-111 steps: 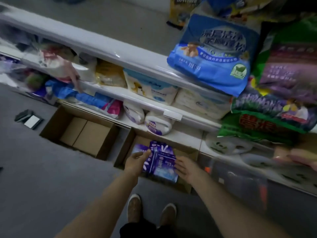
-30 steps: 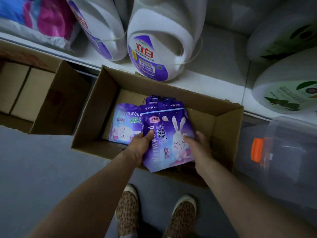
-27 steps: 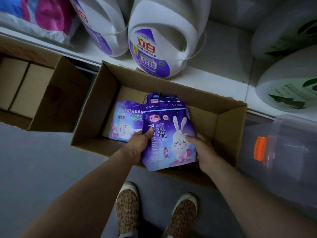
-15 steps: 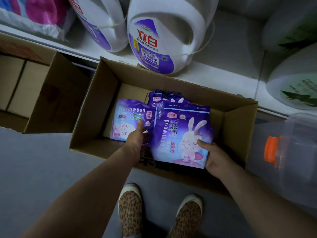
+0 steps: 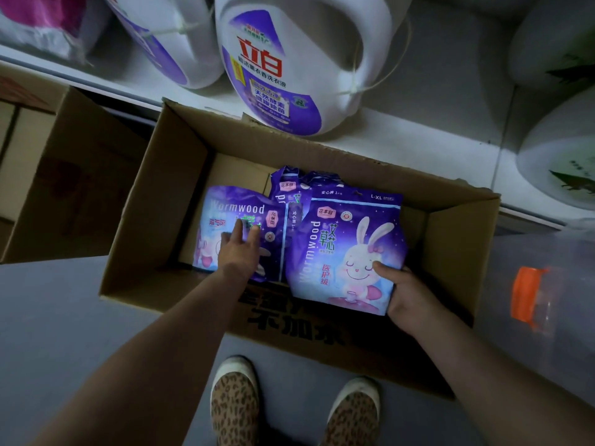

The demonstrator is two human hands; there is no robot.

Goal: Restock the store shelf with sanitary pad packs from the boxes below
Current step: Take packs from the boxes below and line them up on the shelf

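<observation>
An open cardboard box [image 5: 167, 188] stands on the floor below the bottom shelf. My right hand [image 5: 407, 296] grips the lower right corner of a purple pad pack with a rabbit print [image 5: 344, 249], lifted over the box's right half. My left hand [image 5: 240, 249] reaches into the box with straight fingers touching a purple "Wormwood" pack [image 5: 225, 220] lying flat. Another purple pack [image 5: 288, 194] stands between the two, partly hidden.
White detergent jugs [image 5: 289, 59] stand on the bottom shelf [image 5: 418, 140] right behind the box. A second, empty-looking cardboard box [image 5: 64, 188] sits to the left. A clear container with an orange cap [image 5: 528, 294] is at the right. My shoes are on the grey floor.
My left hand let go of the rabbit pack and moved left onto the pack lying in the box. My right hand carried the rabbit pack to the right.
</observation>
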